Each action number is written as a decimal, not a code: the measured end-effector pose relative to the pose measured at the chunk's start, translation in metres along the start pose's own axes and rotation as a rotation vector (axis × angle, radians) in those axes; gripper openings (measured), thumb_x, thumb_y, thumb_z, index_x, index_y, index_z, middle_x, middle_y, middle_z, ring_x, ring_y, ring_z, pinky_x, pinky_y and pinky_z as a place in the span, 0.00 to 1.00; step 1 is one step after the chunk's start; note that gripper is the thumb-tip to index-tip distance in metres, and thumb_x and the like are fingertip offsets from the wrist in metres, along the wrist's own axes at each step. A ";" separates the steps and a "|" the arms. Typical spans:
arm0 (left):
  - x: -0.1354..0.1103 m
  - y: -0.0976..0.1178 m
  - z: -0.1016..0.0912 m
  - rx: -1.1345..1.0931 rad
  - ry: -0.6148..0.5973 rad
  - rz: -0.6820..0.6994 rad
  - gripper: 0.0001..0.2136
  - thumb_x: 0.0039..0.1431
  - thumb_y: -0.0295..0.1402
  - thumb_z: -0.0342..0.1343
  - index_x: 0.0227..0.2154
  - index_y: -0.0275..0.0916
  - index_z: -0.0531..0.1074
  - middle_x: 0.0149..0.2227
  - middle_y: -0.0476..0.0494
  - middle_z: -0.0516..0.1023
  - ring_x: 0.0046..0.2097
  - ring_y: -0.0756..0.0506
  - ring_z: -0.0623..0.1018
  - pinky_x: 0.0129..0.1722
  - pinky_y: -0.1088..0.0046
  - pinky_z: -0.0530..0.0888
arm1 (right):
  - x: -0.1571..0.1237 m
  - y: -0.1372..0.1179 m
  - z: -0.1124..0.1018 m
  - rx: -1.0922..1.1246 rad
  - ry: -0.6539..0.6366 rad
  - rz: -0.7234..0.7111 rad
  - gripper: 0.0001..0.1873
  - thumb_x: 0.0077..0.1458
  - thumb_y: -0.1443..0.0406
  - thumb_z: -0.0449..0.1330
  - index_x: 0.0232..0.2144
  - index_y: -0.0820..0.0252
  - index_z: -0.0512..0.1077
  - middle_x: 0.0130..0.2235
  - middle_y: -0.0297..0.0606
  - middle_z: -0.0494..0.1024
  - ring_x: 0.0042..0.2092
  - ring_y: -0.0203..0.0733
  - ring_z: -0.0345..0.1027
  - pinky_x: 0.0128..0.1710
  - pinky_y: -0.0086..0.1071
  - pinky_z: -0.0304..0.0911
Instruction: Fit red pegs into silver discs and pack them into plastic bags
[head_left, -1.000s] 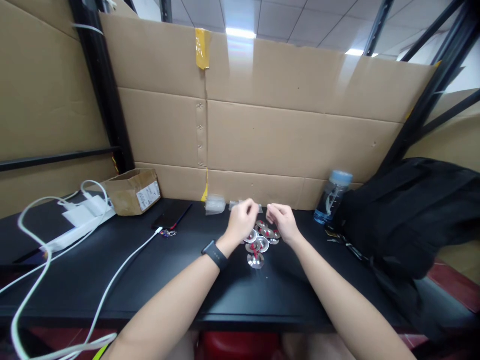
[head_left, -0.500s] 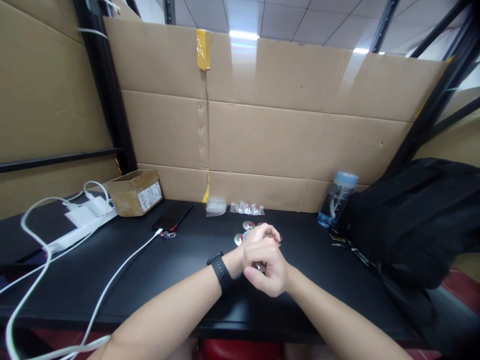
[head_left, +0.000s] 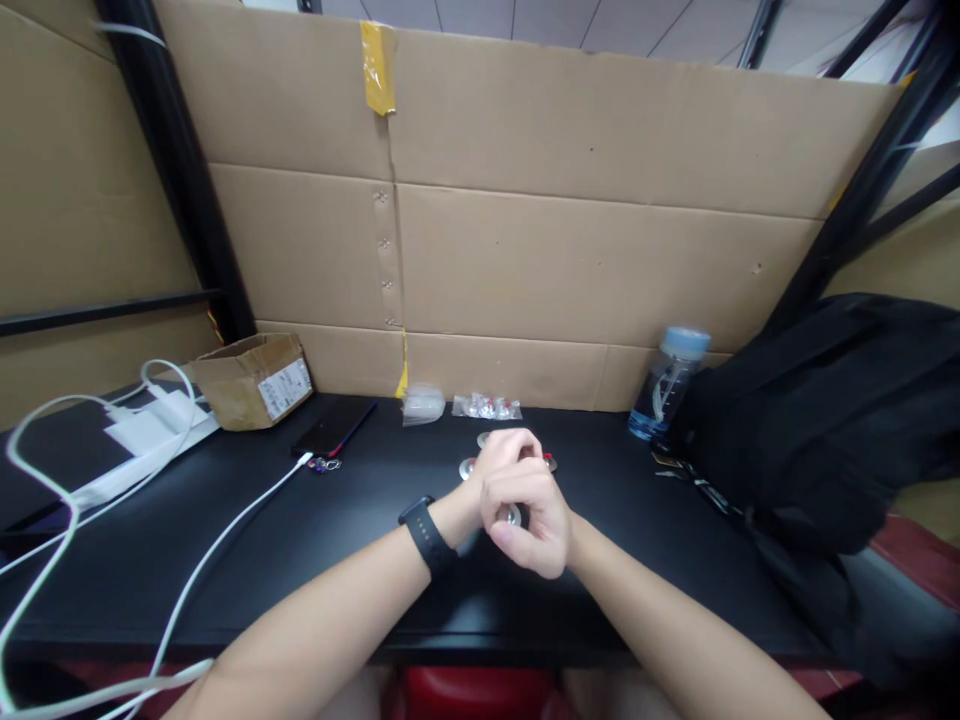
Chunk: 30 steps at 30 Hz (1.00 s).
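My right hand is curled closed, crossed over in front of my left hand at the wrist area. Inside its fingers shows part of a small shiny silver disc. Behind it, my left hand has bent fingers, largely covered by the right one; whatever it may hold is hidden. A dark watch is strapped on the left wrist. Around the hands, flat silver discs lie on the black table: one disc to the left, another just beyond, and a disc with red at the right.
Along the cardboard wall lie a clear plastic packet and a packet of silver-and-red pieces. Leftward are a phone, a cardboard box and white chargers with cables. A water bottle and black backpack stand right.
The view has tilted down a little, and the scenery sits higher in it. My hands stay crossed; the right one has shifted slightly, with the silver disc still inside its fingers.
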<state>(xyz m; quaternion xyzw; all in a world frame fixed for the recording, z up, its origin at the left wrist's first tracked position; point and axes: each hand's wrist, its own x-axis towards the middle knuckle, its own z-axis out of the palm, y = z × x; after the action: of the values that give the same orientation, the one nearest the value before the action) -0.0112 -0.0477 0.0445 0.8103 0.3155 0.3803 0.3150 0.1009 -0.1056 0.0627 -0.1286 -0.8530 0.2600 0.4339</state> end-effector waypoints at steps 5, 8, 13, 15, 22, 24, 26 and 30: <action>0.024 -0.008 -0.027 -0.336 0.227 -0.333 0.12 0.56 0.37 0.47 0.24 0.37 0.70 0.24 0.46 0.73 0.27 0.49 0.72 0.25 0.75 0.65 | 0.004 -0.001 0.004 0.042 -0.136 -0.051 0.14 0.58 0.58 0.56 0.22 0.54 0.69 0.23 0.35 0.74 0.26 0.40 0.65 0.37 0.37 0.62; 0.026 -0.032 -0.045 -0.295 0.302 -0.367 0.11 0.55 0.36 0.48 0.27 0.36 0.73 0.25 0.45 0.75 0.27 0.49 0.73 0.24 0.76 0.64 | 0.010 0.013 0.000 -0.040 -0.112 0.045 0.12 0.58 0.62 0.58 0.23 0.55 0.73 0.25 0.35 0.76 0.28 0.39 0.67 0.36 0.35 0.62; 0.023 -0.071 -0.067 0.078 0.240 -0.310 0.12 0.57 0.34 0.48 0.25 0.36 0.74 0.26 0.44 0.79 0.32 0.45 0.78 0.35 0.72 0.71 | 0.017 0.077 -0.036 -0.402 0.054 0.391 0.07 0.57 0.65 0.59 0.32 0.56 0.78 0.37 0.38 0.81 0.38 0.43 0.72 0.42 0.35 0.64; 0.021 -0.078 -0.070 0.269 0.197 -0.254 0.12 0.58 0.33 0.49 0.26 0.37 0.76 0.28 0.44 0.81 0.34 0.44 0.78 0.37 0.71 0.70 | 0.016 0.109 -0.054 -0.564 0.016 0.573 0.11 0.57 0.65 0.60 0.42 0.57 0.79 0.46 0.43 0.82 0.47 0.48 0.74 0.49 0.38 0.64; 0.016 -0.068 -0.066 0.540 0.174 -0.236 0.11 0.60 0.34 0.53 0.31 0.42 0.80 0.36 0.44 0.84 0.44 0.38 0.79 0.48 0.63 0.66 | 0.005 0.154 -0.081 -0.717 -0.224 0.794 0.25 0.70 0.50 0.43 0.53 0.48 0.75 0.59 0.43 0.76 0.61 0.59 0.66 0.56 0.54 0.55; 0.016 -0.066 -0.065 0.528 0.176 -0.187 0.10 0.60 0.33 0.54 0.30 0.41 0.80 0.37 0.43 0.84 0.43 0.39 0.79 0.46 0.65 0.66 | 0.002 0.151 -0.085 -0.760 -0.240 0.817 0.27 0.70 0.48 0.42 0.52 0.48 0.76 0.57 0.44 0.78 0.60 0.60 0.67 0.56 0.56 0.54; 0.016 -0.066 -0.064 0.503 0.166 -0.130 0.10 0.60 0.32 0.53 0.29 0.39 0.79 0.35 0.43 0.83 0.39 0.42 0.78 0.41 0.69 0.66 | -0.002 0.148 -0.091 -0.821 -0.229 0.852 0.27 0.70 0.49 0.42 0.51 0.49 0.76 0.56 0.44 0.78 0.58 0.60 0.68 0.56 0.57 0.53; 0.016 -0.070 -0.062 0.437 0.122 -0.071 0.13 0.64 0.34 0.50 0.29 0.37 0.78 0.30 0.44 0.80 0.32 0.46 0.75 0.34 0.72 0.65 | -0.018 0.144 -0.110 -1.009 -0.154 0.904 0.20 0.68 0.57 0.49 0.51 0.56 0.76 0.53 0.50 0.78 0.57 0.58 0.69 0.55 0.52 0.55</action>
<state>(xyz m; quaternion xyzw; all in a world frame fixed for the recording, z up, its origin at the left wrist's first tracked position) -0.0725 0.0237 0.0308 0.8230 0.4373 0.3401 0.1255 0.1990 0.0426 0.0245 -0.6400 -0.7608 -0.0056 0.1074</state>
